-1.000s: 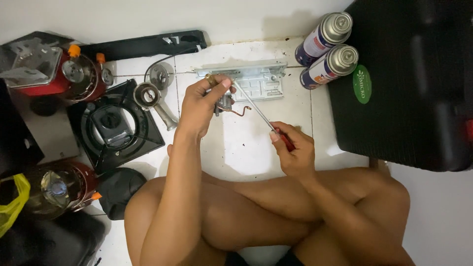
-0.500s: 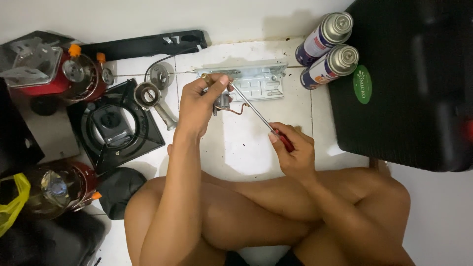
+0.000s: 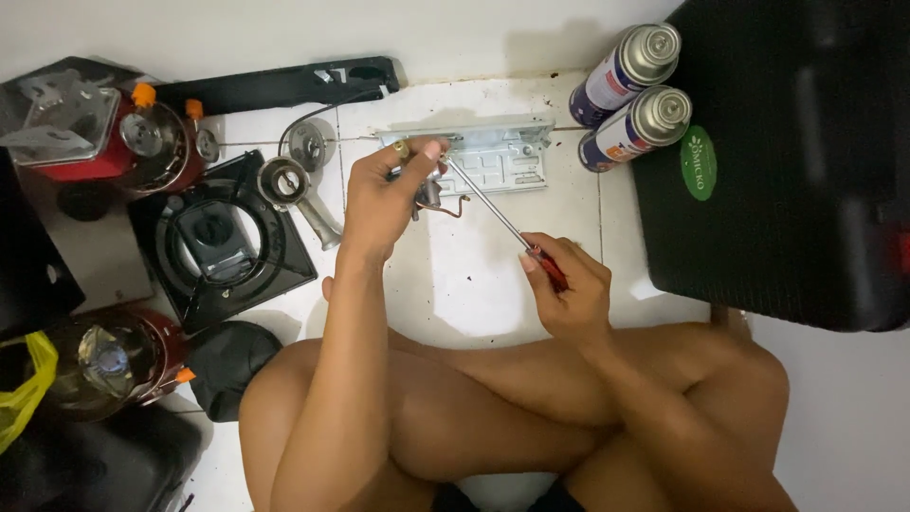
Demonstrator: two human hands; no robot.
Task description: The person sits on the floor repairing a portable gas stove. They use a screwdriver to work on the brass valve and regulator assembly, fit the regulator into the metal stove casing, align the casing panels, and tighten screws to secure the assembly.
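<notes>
A white tiled floor point(image 3: 474, 284) beside a pale wall served as the work surface, and the person was seated cross-legged on it so that the parts lay within reach of both arms. A small metal valve fitting with a thin copper tube point(image 3: 431, 197) was gripped in the closed left hand point(image 3: 384, 194) and held raised above the tiles, just in front of a flat grey perforated metal plate point(image 3: 493, 156), apparently so that it was steadied against the tool. A long steel screwdriver with a red handle point(image 3: 502, 223) was clasped in the right hand point(image 3: 564, 289), fingers wrapped around the handle; its shaft was slanted up and leftward, the tip being met at the fitting, though the exact contact was hidden by the thumb. Two blue and white cylindrical gas canisters point(image 3: 630, 90) had been laid on their sides against a large black plastic case point(image 3: 787, 161), well clear of the work. To the left, a black square stove top with a round opening point(image 3: 213, 237) and a metal burner head with a stem point(image 3: 289, 185) were set aside on the floor. A red lantern-like burner point(image 3: 142, 142) stood further left, and a long black panel point(image 3: 275, 85) lay along the wall.
</notes>
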